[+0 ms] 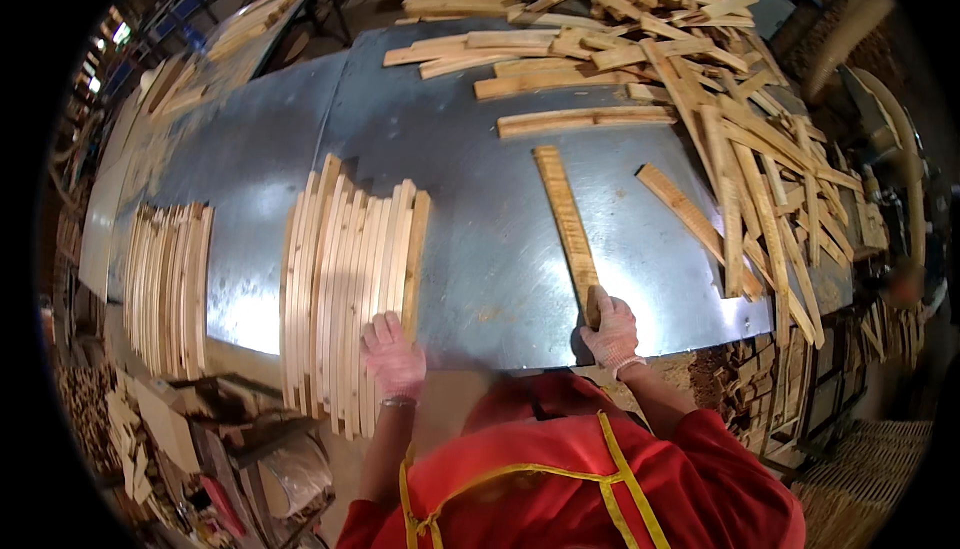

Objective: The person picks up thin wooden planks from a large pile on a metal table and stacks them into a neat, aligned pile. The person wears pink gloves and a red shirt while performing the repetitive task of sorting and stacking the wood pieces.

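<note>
My left hand (394,359), in a pale pinkish glove, lies on the near right part of a row of upright-packed wooden slats (345,249); its fingers rest over their top edges and it seems to grip none of them. A matching glove covers my right hand (612,333), which is closed round the near end of a single wooden slat (566,219). That slat lies along the metal tabletop (470,279), pointing away from me and slightly left. Right of it, a darker loose slat (685,211) slants toward the pile.
A jumbled heap of wooden slats (745,149) covers the table's far right and overhangs its right edge. Another tight row of slats (168,289) stands at the left. Several slats (585,121) lie crosswise at the back. Wood scraps (150,419) and a clear plastic bag (297,471) sit below the left edge.
</note>
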A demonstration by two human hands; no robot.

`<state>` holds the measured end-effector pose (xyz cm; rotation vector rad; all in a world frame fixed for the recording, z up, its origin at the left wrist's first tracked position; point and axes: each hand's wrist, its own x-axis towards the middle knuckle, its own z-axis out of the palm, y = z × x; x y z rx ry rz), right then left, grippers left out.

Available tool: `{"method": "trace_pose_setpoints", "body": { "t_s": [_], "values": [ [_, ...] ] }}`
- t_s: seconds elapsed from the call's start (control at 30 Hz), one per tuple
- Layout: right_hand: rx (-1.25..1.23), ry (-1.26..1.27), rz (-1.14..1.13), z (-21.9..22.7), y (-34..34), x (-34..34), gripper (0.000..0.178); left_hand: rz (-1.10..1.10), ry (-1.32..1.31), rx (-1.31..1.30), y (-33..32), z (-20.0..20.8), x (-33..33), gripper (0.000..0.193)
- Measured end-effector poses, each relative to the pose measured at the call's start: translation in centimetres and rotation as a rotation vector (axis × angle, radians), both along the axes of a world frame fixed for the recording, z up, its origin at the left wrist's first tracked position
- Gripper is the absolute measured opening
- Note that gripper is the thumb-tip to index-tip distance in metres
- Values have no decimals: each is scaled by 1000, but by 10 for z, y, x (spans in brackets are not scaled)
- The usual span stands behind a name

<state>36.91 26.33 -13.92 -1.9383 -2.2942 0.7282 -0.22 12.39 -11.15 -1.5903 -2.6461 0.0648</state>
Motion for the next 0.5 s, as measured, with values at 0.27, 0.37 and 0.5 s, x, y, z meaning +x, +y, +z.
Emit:
{"method": "trace_pose_setpoints", "body": {
  "t_s": [0.27,0.37,0.5],
  "values": [
    [-105,366,84,39,-47,3,85,-368,-136,335,-10,12,27,67],
    [-75,319,522,67,-31,7,68,-550,-102,224,13,61,68,65],
    [391,410,920,77,24,11,54,-484,-206,-247,77,125,103,44]
  ]
}}
